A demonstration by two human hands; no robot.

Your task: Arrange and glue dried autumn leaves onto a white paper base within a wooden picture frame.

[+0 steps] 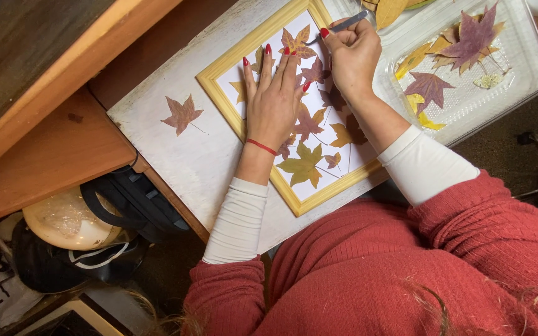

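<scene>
A light wooden frame (219, 86) lies on a white board (188, 155), with several pressed autumn leaves arranged on its white backing. My left hand (273, 102) rests flat on the leaves inside the frame, fingers spread. My right hand (353, 56) is closed around thin metal tweezers (347, 25), whose tip reaches a red-orange leaf (298, 43) near the frame's top corner. A green-yellow leaf (302, 165) lies near the frame's lower edge.
A single brown leaf (182, 114) lies loose on the board left of the frame. A clear plastic tray (518, 74) with purple and yellow leaves sits to the right. A wooden desk ledge (45, 155) and bags with a pale round object (70, 221) are at left.
</scene>
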